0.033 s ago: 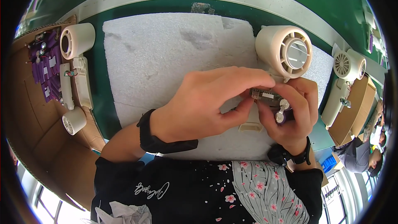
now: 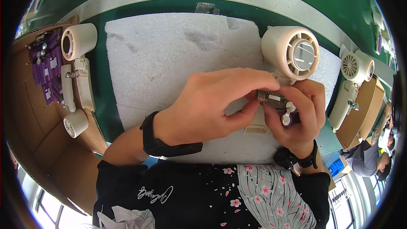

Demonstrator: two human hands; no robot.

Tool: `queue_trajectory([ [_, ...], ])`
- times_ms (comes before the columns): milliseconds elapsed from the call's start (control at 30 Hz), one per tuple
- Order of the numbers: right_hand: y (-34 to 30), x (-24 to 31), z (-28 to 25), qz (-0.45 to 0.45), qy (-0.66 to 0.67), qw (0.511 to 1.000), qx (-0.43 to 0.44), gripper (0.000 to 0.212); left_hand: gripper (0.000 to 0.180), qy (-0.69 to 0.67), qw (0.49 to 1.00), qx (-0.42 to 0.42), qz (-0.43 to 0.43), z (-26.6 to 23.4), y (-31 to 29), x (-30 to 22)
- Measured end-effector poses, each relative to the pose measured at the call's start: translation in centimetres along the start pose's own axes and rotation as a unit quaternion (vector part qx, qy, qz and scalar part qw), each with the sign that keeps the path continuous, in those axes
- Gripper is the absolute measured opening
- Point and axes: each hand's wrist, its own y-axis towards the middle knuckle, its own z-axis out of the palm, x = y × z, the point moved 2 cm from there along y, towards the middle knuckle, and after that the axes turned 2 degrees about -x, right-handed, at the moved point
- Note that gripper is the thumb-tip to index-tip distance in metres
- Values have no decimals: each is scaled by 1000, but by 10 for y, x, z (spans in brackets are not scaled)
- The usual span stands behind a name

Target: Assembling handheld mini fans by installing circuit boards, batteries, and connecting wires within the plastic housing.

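Note:
A small dark circuit board (image 2: 271, 97) with a white part on it is held in my right hand (image 2: 303, 114), whose fingers curl round it. Next to the board, in the same grip, are a silvery metal piece (image 2: 287, 114) and something purple beneath it, mostly hidden by the fingers. From the left, my left hand (image 2: 212, 101) reaches over with thumb and forefinger closed at the board's left end; whatever lies between those fingertips is too small to make out. Just beyond both hands, a cream fan head (image 2: 290, 53) rests on the white foam sheet (image 2: 169, 51). A cream plastic part (image 2: 256, 130) lies below the hands.
At left, a cardboard box (image 2: 46, 123) holds purple wrapped packs (image 2: 46, 68); cream fan parts (image 2: 79, 40) line its near edge. Another cream fan (image 2: 354, 68) lies at right by a second box (image 2: 364, 110). A co-worker (image 2: 364, 157) shows at far right.

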Motion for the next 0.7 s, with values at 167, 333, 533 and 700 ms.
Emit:
queue_trajectory([
  [167,-1,0,-2,15,-10,1000,6,41,36,18,999,3,39,-1,1,6],
  [333,-1,1,0,25,-14,1000,0,40,35,46,998,20,33,-3,-1,4],
  [533,2,3,-1,13,-24,999,-26,45,36,30,999,8,20,-3,-1,4],
  [700,0,1,-3,-9,-35,999,-18,47,35,24,1000,4,19,-2,-2,6],
])
